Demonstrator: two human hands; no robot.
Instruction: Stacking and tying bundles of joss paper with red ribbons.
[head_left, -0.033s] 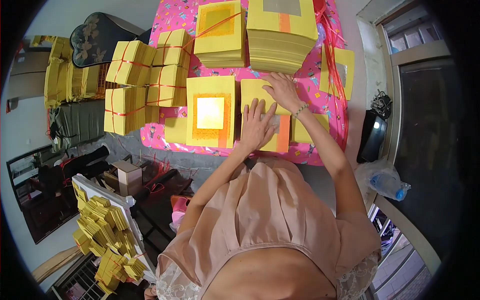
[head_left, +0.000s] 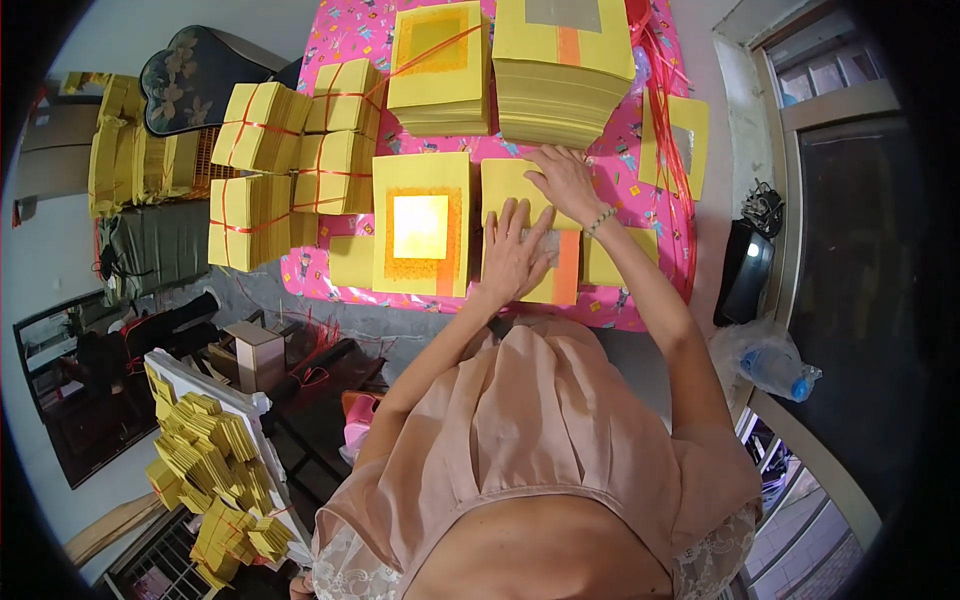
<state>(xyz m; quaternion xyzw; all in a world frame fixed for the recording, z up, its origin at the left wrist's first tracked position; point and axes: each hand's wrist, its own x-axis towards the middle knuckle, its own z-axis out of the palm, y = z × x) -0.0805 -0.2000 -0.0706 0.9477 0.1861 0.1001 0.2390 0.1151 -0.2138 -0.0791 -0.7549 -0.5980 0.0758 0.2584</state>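
Note:
My left hand (head_left: 517,248) lies flat with its fingers spread on a yellow paper sheet (head_left: 510,182) that bears an orange strip (head_left: 568,268). A silvery square on the sheet is partly covered by that hand. At the sheet's far right corner rests my right hand (head_left: 565,182), thumb held away from the fingers, a beaded bracelet at the wrist. Neither hand grips anything. Just left of the sheet is yellow paper (head_left: 421,170) with an orange panel and a bright, shiny square. Beyond my hands stands a tall stack of yellow paper (head_left: 555,98).
Another paper stack (head_left: 440,110) stands at the far middle. Bundles tied with red string (head_left: 250,222) sit on the left of the pink patterned tablecloth (head_left: 630,130). Red plastic string (head_left: 672,150) hangs along the right. Folded yellow paper (head_left: 215,440) is heaped at lower left.

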